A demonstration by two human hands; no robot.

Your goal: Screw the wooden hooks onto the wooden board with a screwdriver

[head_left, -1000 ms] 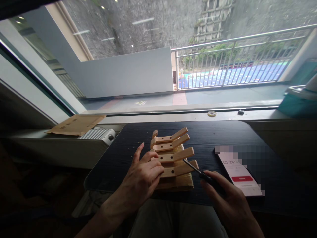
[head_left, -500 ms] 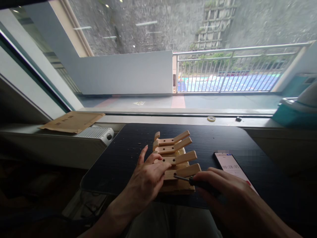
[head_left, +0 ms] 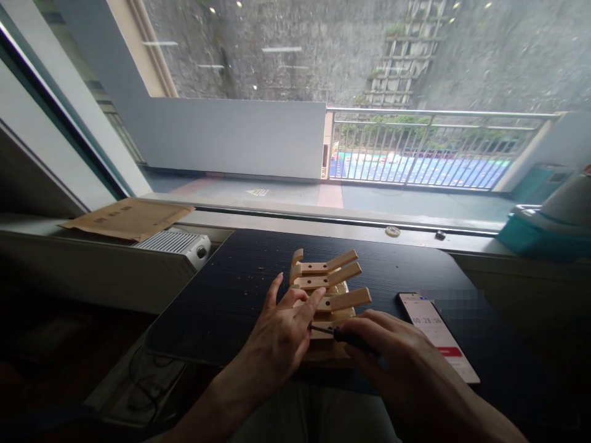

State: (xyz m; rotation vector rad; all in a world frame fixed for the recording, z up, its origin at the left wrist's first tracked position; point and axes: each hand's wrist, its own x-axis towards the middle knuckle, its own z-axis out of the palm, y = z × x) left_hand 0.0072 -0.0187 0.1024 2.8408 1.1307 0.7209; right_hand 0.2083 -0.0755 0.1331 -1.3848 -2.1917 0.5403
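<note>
Several pale wooden hook pieces with dark screw holes lie in a row across a wooden base on the black table. My left hand rests on the left part of the nearer pieces, its fingers spread and pressing on the wood. In my right hand is a screwdriver with a dark handle. Its thin shaft points left across the nearest piece, and the tip is close to my left fingers. The nearest piece is partly hidden by my right hand.
A phone showing a timer lies on the black table, right of the wood. Beyond it, a tape roll and a small dark object sit on the sill. A brown envelope lies at the left.
The screwdriver tip has moved left, from the right hole of the nearest piece toward my left fingers. My left index finger has shifted up onto the pieces. The camera view has turned slightly.
</note>
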